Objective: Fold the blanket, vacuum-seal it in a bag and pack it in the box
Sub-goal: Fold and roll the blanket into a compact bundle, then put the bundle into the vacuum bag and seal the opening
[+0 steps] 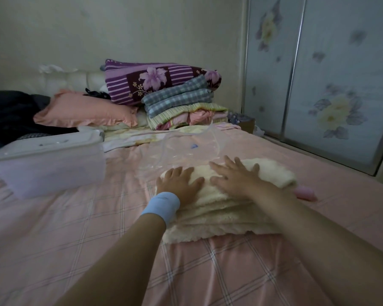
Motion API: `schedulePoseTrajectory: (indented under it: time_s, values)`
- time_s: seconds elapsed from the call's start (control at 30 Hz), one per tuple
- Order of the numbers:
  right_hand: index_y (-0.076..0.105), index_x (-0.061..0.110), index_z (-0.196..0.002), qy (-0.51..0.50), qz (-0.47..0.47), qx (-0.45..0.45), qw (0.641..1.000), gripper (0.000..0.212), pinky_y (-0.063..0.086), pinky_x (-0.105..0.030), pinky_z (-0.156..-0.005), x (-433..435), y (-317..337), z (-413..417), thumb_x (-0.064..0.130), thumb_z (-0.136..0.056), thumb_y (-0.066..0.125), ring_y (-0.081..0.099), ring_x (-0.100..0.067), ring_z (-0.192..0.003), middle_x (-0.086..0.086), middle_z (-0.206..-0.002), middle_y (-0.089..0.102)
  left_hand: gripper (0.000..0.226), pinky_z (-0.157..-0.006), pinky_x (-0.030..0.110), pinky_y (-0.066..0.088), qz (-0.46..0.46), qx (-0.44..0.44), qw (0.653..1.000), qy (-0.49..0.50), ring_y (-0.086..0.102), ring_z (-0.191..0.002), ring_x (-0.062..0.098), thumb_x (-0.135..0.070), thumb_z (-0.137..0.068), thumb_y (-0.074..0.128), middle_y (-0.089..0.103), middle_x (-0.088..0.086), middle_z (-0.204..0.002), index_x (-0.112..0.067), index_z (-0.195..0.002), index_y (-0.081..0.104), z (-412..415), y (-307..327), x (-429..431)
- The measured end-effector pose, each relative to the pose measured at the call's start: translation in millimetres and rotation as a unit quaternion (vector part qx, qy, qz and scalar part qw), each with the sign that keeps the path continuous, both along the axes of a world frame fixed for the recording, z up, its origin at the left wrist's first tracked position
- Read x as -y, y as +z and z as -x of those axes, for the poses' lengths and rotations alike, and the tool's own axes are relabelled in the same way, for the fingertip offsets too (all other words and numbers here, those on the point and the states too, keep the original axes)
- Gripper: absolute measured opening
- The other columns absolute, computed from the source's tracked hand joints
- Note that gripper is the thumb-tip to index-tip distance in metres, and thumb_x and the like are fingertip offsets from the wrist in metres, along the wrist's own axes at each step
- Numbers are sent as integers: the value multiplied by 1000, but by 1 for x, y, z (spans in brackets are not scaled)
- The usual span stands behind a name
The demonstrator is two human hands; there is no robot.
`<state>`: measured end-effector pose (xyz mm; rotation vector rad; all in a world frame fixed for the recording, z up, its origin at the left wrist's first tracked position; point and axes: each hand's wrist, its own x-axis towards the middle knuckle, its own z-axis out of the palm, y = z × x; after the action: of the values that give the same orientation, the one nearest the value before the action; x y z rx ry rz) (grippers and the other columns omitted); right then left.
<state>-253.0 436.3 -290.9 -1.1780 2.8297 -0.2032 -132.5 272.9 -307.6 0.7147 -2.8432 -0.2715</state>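
Head view: I see both hands laid flat on the folded blanket (219, 217), fingers straight and spread, gripping nothing.

1. Left hand (179, 183): palm down on the blanket's top layer, at its 10 o'clock corner. A light blue wristband (160, 206) sits on this wrist.
2. Right hand (234, 180): palm down just beside the left hand, at 3 o'clock from it. The two thumbs are near each other but not touching.
3. Blanket: cream, fleecy, folded into a stack of several layers. It lies on the bed (75, 239), which is covered with a pink checked sheet.
4. Vacuum bag (186, 149): clear plastic, lying flat on the bed at 12 o'clock from the blanket, its near edge touching the blanket's far side. A small blue valve (194, 146) shows on it.
5. Box (53, 164): translucent plastic with a white lid on top, on the bed at 9 o'clock from the hands, well apart from the blanket.
6. Small pink object (305, 193): at 3 o'clock, just beside the blanket; I cannot tell what it is.
7. Far end of the bed, 12 o'clock: a pile of folded bedding (179, 102) with a purple floral quilt (159, 80) on top, and a pink pillow (84, 111) at 11 o'clock.
8. Wardrobe doors (318, 85): flower-patterned, at 2 o'clock, alongside the bed.
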Motion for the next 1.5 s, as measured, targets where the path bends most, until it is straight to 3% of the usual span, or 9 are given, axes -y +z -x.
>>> schedulePoseTrajectory:
  time_s: [0.17, 0.4, 0.57, 0.8, 1.07, 1.2, 1.3, 1.4, 1.5]
  values:
    - [6, 57, -152, -10, -59, -18, 998, 75, -5, -76, -110, 2, -14, -12, 86, -84, 20, -3, -30, -155, 6, -169, 3, 74, -118, 54, 5, -12, 76, 996, -33, -2, -149, 22, -73, -89, 26, -1, -6, -163, -41, -152, 6, -5, -8, 3]
    - [50, 29, -142, -33, -56, 36, 997, 62, 2, -75, -110, 67, 77, -12, 61, -91, 33, 36, -38, -138, -9, -150, 45, 51, -110, 33, 27, -186, -58, 979, -63, 38, -137, 23, -52, -99, 37, 40, 2, -151, -32, -146, 37, -17, 55, 62]
    - [51, 26, -138, 63, 0, -14, 998, 47, 42, -47, -105, 152, 110, -14, 46, -96, 44, 51, -27, -119, -3, -143, 52, 44, -104, 32, 38, -165, -76, 983, 14, 51, -125, 22, -44, -98, 46, 54, -1, -139, -30, -140, 44, -23, 67, 131]
    - [35, 24, -153, 163, -171, -119, 964, 60, 43, -33, -80, 266, 92, 18, 22, -97, 56, 53, -22, -109, -5, -146, 47, 51, -105, 32, 39, -112, -22, 992, 56, 49, -127, 21, -37, -98, 50, 50, -4, -142, -29, -146, 37, 7, 39, 219]
    - [-1, 16, -161, 258, -301, -310, 864, 127, 15, -54, -121, 339, -5, 97, 57, -73, 81, -10, -20, -155, -5, -168, -12, 83, -119, 41, 20, 4, 120, 992, 41, 14, -148, 23, -48, -93, 55, 10, 0, -162, -20, -155, 8, 88, -26, 282]
    - [-18, 25, -158, 203, -281, -228, 910, 139, 11, -54, -120, 336, -53, 122, 66, -67, 79, 22, -24, -151, -10, -164, 22, 92, -114, 44, 29, -24, 144, 988, 57, 26, -144, 25, -46, -89, 61, 21, 2, -160, -26, -155, 1, 96, -64, 294]
    - [-8, 18, -160, 170, -243, -253, 921, 115, 19, -50, -113, 338, -69, 120, 58, -82, 67, 41, -29, -134, -11, -146, 48, 92, -107, 43, 39, -39, 140, 988, 48, 44, -131, 27, -41, -85, 67, 44, 2, -147, -30, -154, 7, 93, -83, 296]
    - [45, 16, -144, 166, -248, -329, 896, 48, 26, -43, -107, 342, -64, 109, 30, -99, 50, 42, -28, -128, -7, -136, 57, 75, -106, 40, 39, 37, 165, 985, 28, 46, -129, 26, -41, -87, 63, 47, 1, -141, -30, -150, 25, 90, -82, 284]
    - [64, 20, -121, 187, -256, -376, 871, 28, 30, -40, -104, 333, -52, 97, 18, -97, 50, 44, -26, -122, -4, -126, 61, 50, -105, 37, 37, 69, 141, 987, 27, 45, -128, 25, -37, -91, 56, 49, 0, -137, -32, -139, 47, 77, -64, 274]
